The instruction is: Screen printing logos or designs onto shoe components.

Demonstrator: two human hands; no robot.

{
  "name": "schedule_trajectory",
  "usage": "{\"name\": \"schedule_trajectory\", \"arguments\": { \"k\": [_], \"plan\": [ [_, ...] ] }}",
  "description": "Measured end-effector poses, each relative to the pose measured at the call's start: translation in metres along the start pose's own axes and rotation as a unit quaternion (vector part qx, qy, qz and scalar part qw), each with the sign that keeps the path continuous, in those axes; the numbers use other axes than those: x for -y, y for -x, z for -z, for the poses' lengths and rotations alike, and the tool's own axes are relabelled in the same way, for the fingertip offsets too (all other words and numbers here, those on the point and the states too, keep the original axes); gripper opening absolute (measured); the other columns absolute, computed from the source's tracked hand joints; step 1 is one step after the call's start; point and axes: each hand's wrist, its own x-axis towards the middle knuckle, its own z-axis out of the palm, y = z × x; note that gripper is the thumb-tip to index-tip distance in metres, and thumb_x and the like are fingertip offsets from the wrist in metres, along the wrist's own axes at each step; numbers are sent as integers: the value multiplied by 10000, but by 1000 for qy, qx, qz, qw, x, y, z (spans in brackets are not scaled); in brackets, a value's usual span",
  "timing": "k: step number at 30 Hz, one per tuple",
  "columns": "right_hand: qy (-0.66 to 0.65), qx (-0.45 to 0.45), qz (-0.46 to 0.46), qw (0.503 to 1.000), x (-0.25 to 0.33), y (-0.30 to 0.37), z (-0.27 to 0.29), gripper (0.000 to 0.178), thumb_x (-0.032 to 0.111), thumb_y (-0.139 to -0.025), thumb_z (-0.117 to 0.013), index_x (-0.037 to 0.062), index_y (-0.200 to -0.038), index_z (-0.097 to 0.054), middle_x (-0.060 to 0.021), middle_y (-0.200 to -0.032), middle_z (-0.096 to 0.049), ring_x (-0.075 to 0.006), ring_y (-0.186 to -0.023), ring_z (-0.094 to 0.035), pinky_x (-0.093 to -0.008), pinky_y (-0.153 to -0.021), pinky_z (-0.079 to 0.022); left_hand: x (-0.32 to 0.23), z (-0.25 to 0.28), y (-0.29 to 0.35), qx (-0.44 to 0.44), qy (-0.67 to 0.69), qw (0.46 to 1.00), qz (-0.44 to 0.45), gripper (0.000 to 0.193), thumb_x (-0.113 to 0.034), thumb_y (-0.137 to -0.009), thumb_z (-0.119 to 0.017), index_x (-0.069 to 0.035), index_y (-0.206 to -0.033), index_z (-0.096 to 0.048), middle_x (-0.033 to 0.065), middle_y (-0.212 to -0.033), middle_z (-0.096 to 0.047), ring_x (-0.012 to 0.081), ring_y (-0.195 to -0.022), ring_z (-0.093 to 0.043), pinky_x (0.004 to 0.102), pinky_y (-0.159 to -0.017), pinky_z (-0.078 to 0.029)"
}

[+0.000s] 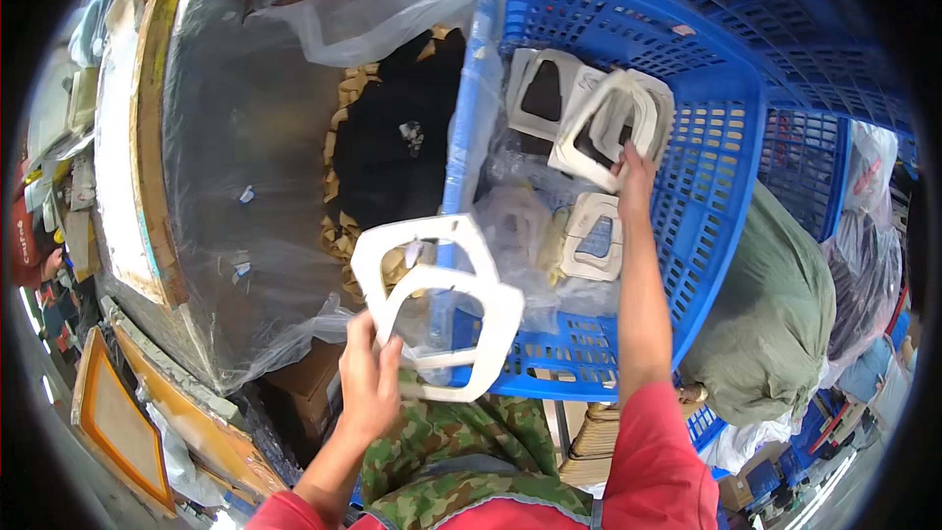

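Left grip (365, 383) clenched on two white frame pieces (442, 309), held stacked and fanned, one slightly behind the other, above the near rim of the blue crate (726, 147). Fingers wrap the lower left edges; both frames tilt up and rightward from the grip.

Right grip (633, 169) reaches forward into the crate, fingers closed on a bundle of white frames (613, 123); at least two in that bundle, exact count unclear as they overlap. Just left of this grip, one more frame (542, 93) leans on the crate wall. Below it, nearer the body, one cream frame (594, 236) lies on crumpled clear plastic.

Left of the crate: a clear plastic bag (255, 137) with dark material (397, 137) inside. Right of the right forearm: one green sack (770, 314).
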Motion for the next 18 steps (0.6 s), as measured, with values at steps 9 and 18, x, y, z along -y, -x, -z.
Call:
{"name": "schedule_trajectory", "arguments": {
  "k": [9,18],
  "plan": [
    [526,-82,166,830,-37,-93,-55,635,371,-795,-730,-51,-1247,-581,-256,-1214,-619,-395,-1089,-615,-439,-984,-459,37,31,83,-84,131,976,152,271,-28,-926,-532,-4,-1192,-485,38,-915,-528,132,-821,-504,283,-745,-435],
    [155,276,67,946,63,189,-68,271,153,-959,-591,-35,-1152,-616,-92,-1077,-655,-153,-892,-625,-279,-818,-496,28,69,136,-189,246,943,125,254,-73,-982,-509,-55,-1228,-449,-45,-889,-448,16,-681,-376,177,-591,-331]
  ]
}}
